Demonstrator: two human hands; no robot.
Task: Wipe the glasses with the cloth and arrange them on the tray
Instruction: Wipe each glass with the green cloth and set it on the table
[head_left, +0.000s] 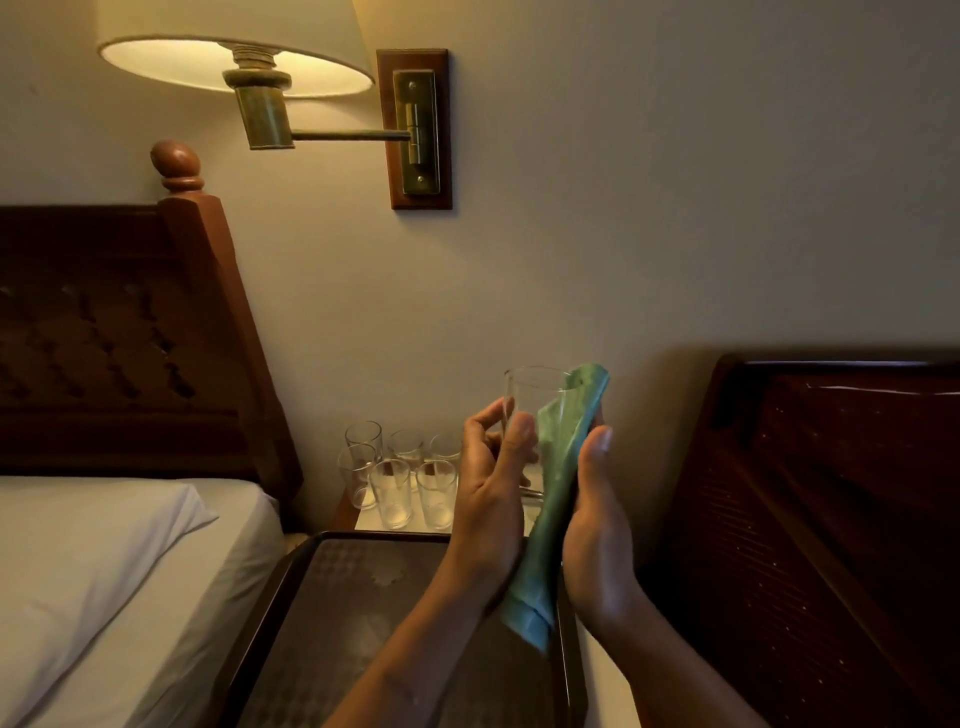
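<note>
I hold a clear drinking glass (530, 400) upright above the nightstand. My left hand (491, 488) grips its left side with curled fingers. My right hand (595, 525) presses a green cloth (558, 499) against the glass's right side, thumb up; the cloth hangs down past my wrists. Several more clear glasses (400, 475) stand grouped on the nightstand by the wall. A dark patterned tray (332, 592) lies in front of them with nothing visible on its near part; my forearms hide its right part.
A bed with white sheets (104, 571) and a dark wooden headboard (119, 338) is at the left. A second dark headboard (831, 519) stands at the right. A lit wall lamp (244, 62) hangs overhead on a swing arm.
</note>
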